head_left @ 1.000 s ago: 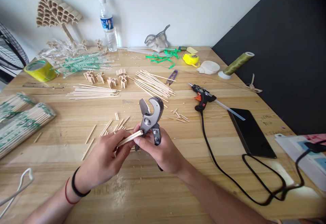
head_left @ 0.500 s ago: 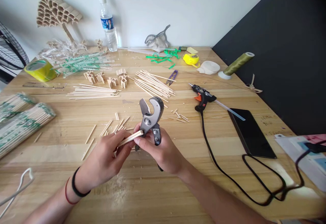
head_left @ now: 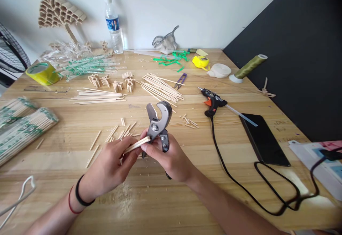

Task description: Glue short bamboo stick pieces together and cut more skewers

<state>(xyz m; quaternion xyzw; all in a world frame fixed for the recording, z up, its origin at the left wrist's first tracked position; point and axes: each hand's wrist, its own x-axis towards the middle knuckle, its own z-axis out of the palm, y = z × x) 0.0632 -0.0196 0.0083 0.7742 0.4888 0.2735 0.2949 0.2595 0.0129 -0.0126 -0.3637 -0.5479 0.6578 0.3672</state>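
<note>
Pinched in the fingers of my left hand [head_left: 114, 162] is a small bundle of wooden sticks [head_left: 137, 145], its cut ends pointing right. My right hand [head_left: 171, 160] is closed around a pair of ratchet cutters [head_left: 158, 124], jaws upward and apart. The right thumb lies by the stick ends, which sit just below the cutters' pivot. Short cut stick pieces [head_left: 120, 133] lie on the table beyond my left hand. Farther back are a pile of long sticks [head_left: 161, 89] and another stack of sticks [head_left: 98, 96].
A glue gun [head_left: 213, 101] with its black cord lies at right, beside a black phone [head_left: 264, 140]. Bagged sticks [head_left: 29, 131] are at left, near yellow tape [head_left: 43, 73]. Behind stand a water bottle [head_left: 113, 26], purple snips [head_left: 181, 81] and small stick assemblies [head_left: 117, 86].
</note>
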